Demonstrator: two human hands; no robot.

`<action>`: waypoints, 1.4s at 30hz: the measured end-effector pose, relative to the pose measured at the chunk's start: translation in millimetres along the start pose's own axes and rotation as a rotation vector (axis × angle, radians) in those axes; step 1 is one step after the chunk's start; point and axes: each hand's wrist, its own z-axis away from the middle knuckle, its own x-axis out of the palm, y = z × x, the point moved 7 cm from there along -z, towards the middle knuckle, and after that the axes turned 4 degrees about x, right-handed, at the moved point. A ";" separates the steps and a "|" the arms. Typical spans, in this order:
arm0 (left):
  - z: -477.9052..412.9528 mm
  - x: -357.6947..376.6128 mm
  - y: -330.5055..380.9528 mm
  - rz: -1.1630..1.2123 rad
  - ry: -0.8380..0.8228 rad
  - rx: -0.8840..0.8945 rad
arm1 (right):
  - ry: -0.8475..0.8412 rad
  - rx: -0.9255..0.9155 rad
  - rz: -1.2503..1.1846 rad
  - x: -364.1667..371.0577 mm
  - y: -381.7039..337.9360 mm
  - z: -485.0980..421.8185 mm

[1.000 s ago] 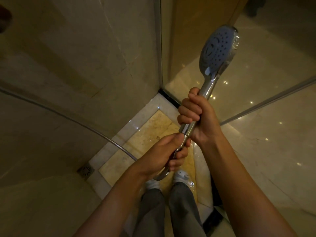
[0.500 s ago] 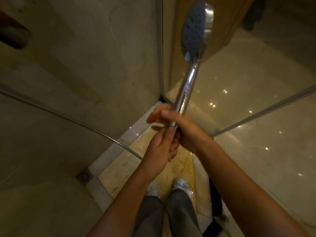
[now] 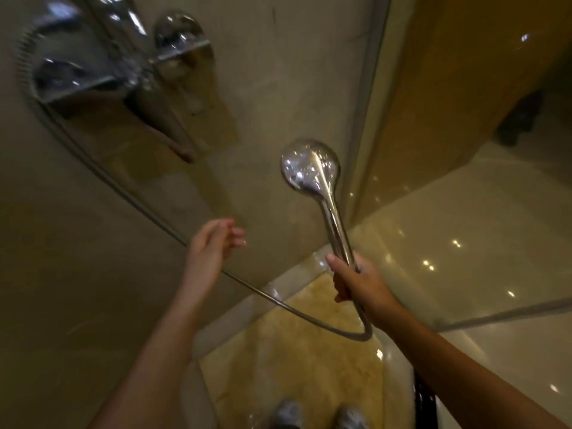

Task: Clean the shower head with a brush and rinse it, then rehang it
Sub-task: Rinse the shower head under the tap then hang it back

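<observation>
I am grasping the shower head (image 3: 310,165) low on its handle in my right grip (image 3: 356,283), upright near the glass corner (image 3: 370,119), my left grip (image 3: 213,243) released and empty, and I am fearing the looping hose (image 3: 278,302) tugging it loose.

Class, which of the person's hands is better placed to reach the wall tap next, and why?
Probably left. The left hand is free, fingers relaxed, and nearer the blurred wall tap; the right hand grips the shower head by its handle, away from the tap.
</observation>
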 end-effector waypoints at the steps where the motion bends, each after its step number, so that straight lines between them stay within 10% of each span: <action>1: -8.1 -9.6 14.7 0.036 0.041 0.018 | -0.034 0.000 0.022 3.9 -0.1 -2.9; 8: -42.8 -58.8 95.6 0.231 0.288 0.141 | 0.060 -0.018 0.222 -0.2 2.1 -30.7; 42: -63.7 -26.5 113.9 0.207 0.120 0.208 | 0.219 -0.018 0.557 -42.3 -0.5 -88.8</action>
